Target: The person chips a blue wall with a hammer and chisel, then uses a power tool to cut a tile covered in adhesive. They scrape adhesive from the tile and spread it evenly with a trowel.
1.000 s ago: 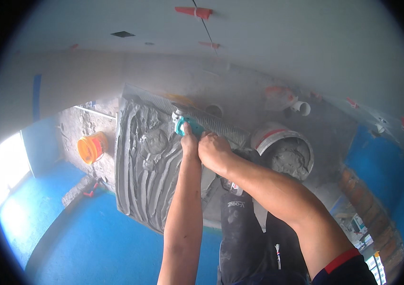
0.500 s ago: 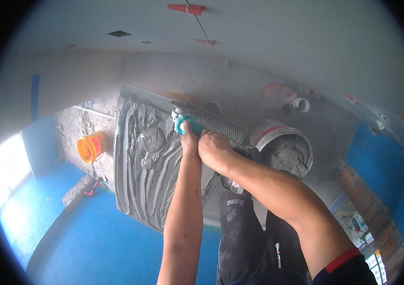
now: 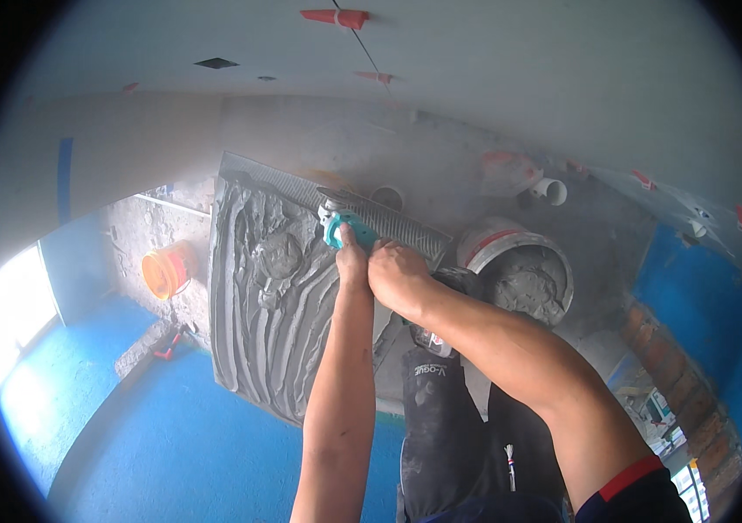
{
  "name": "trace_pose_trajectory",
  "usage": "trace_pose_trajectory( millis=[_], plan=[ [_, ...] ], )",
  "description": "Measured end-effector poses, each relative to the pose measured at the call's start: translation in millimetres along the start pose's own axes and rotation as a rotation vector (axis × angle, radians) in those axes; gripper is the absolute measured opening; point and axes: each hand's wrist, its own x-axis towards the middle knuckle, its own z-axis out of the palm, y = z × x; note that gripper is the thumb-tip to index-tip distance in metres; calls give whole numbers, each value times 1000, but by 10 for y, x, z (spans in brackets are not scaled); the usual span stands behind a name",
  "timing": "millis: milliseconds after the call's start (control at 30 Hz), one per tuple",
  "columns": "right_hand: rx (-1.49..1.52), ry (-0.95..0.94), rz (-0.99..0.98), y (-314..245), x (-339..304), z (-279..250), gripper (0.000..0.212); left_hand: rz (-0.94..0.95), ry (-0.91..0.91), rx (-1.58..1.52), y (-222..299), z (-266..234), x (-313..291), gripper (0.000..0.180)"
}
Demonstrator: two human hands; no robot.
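A teal angle grinder point(image 3: 355, 228) is held in both hands at the upper edge of a large tile point(image 3: 393, 221). My left hand point(image 3: 352, 257) closes around its body, with the thumb lying along the top. My right hand point(image 3: 398, 275) grips the rear end, right beside the left. The grinder's dark round front lies against the ribbed, uncoated strip of the tile; dust hides where its disc meets the surface. Grey mortar point(image 3: 244, 305) covers much of the tile in thick ridges, with a lump near the middle.
Right of the tile, a white bucket point(image 3: 566, 258) holds grey mortar. An orange bucket point(image 3: 167, 271) stands to the left. White pipe ends point(image 3: 550, 192) project farther back. Dust hangs over the far area, and blue-coated floor point(image 3: 179, 444) lies at lower left.
Both hands and the grinder have shifted slightly to the right along the tile's edge. The haze around the orange bucket looks thicker.
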Motion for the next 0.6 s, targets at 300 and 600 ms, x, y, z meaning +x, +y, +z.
trace_pose_trajectory(
  millis=[300, 600],
  plan=[
    [-16, -6, -16, 73, -99, -34, 33, 0, -12, -21, -4, 72, -189, 78],
    [28, 1, -18, 126, -145, -42, 34, 24, -8, -42, -56, 108, -205, 76]
  ],
)
